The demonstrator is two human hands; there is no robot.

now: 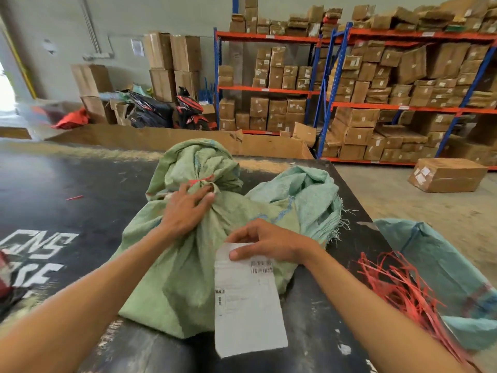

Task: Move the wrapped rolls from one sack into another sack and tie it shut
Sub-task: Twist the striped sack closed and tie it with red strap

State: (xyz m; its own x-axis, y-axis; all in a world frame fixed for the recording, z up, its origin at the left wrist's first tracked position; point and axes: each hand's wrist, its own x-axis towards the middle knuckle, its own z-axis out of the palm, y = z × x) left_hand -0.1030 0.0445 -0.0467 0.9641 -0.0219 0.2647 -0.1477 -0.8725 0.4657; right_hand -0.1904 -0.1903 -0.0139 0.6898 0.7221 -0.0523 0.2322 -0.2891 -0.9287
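Observation:
A full green woven sack (172, 278) lies on the black table (67, 184), its neck tied with a red strip (200, 181). My left hand (185, 208) rests on the sack just below the tie, fingers spread against the bunched neck. My right hand (266, 242) pinches the top of a white paper label (248, 302) with barcodes, holding it over the sack's near side. A limp, paler green sack (304, 195) lies crumpled to the right of the tied one. No wrapped rolls are visible.
A bundle of red plastic strips (398, 286) lies at the table's right edge, beside a teal sack (443, 270) on the floor. A cardboard box (446, 175) sits on the floor. Shelving full of cartons (376, 90) stands behind. A loose red strip (74, 197) lies on the table.

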